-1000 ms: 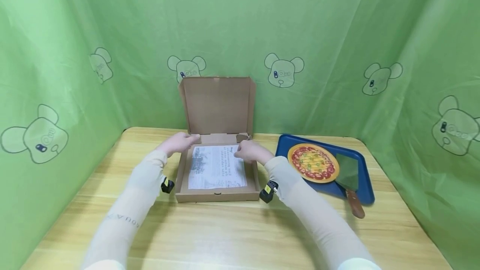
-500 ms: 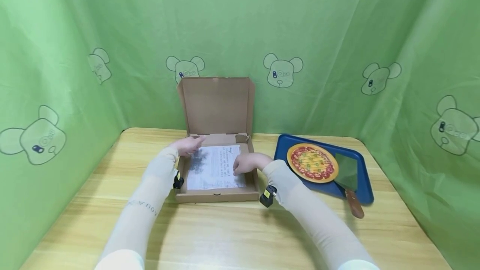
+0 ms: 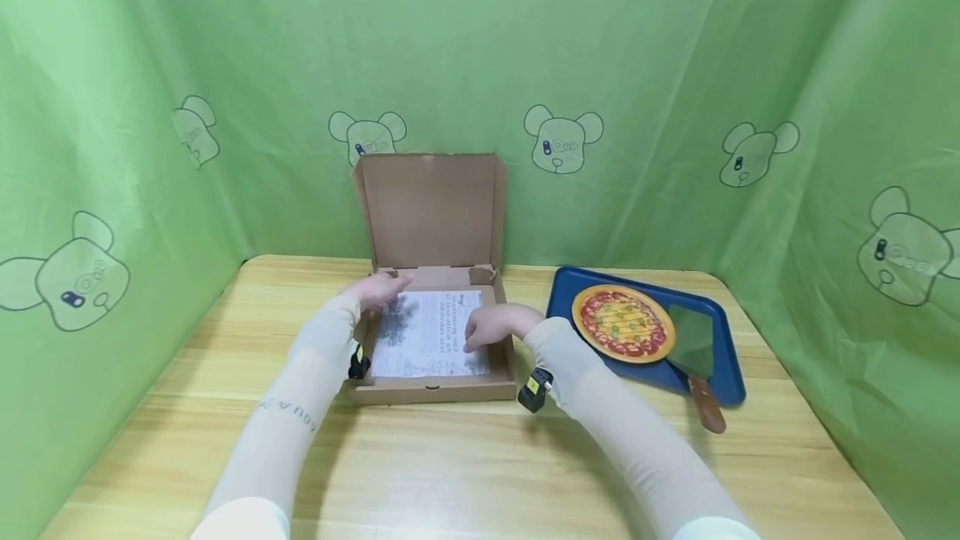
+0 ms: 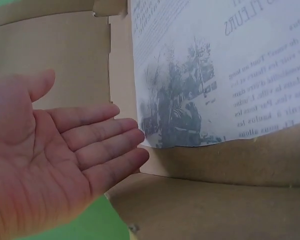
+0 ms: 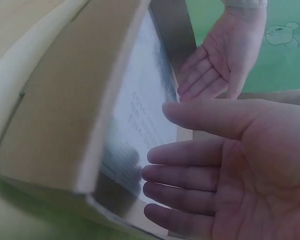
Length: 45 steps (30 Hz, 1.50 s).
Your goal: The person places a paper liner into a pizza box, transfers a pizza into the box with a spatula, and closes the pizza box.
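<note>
From my remote station I record 1 open cardboard box (image 3: 435, 392) on the wooden table (image 3: 450, 469), its lid (image 3: 433, 211) raised at the rear. 1 printed sheet (image 3: 427, 340) lies inside on the box floor, with a strip of bare cardboard visible along its right side.

I find the left hand (image 3: 377, 290) over the rear left corner of the box, fingers extended, grasping nothing; its fingertips are at the sheet's edge, contact not determinable. I find the right hand (image 3: 498, 325) over the sheet's right part, fingers extended in the wrist view, thumb apart, likewise holding nothing; I cannot confirm contact.

To the right of the box I note 1 blue tray (image 3: 732, 365) bearing 1 pizza (image 3: 624, 323) and 1 broad-bladed server (image 3: 692, 342), its brown handle projecting past the tray's front edge. A green curtain (image 3: 450, 40) stands behind.
</note>
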Tool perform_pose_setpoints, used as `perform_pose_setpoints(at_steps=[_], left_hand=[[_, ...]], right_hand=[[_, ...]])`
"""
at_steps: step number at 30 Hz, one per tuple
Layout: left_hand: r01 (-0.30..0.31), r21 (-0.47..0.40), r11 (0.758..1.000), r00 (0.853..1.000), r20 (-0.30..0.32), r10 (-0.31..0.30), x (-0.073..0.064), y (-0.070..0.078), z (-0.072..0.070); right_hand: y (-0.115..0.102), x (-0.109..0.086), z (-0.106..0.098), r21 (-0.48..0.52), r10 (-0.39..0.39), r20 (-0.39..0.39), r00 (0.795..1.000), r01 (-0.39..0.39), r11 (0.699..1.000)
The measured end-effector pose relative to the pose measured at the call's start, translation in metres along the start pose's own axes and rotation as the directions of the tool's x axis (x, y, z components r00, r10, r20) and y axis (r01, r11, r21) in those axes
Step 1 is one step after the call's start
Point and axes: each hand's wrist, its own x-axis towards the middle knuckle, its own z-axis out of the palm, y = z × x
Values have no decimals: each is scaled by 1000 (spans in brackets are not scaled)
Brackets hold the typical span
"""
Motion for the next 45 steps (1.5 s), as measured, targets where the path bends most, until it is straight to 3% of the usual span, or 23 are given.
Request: perform_pose_setpoints(at_steps=[5, 11, 17, 22, 29, 37, 45], left_hand=[[-27, -61, 998, 999, -32, 25, -9, 1, -3], [-58, -113, 992, 998, 2, 59, -26, 3, -10], [11, -134, 991, 997, 77, -1, -41, 3, -10], [55, -123, 991, 986, 164, -34, -50, -1, -5], [53, -145, 988, 977, 210, -22, -53, -6, 3], [72, -139, 988, 971, 234, -38, -54, -8, 9], [75, -140, 987, 975, 217, -43, -54, -7, 7]], right_hand=[[2, -1, -9, 36, 17, -27, 999, -16, 999], [6, 4, -23, 72, 43, -107, 993, -36, 997], [13, 16, -27, 119, 71, -177, 982, -50, 992], [20, 27, -19, 196, 93, -209, 974, -51, 979], [26, 39, -8, 213, 130, -249, 960, -77, 974], [30, 44, -2, 236, 165, -215, 963, -113, 965], [28, 47, -5, 219, 140, -236, 962, -87, 972]])
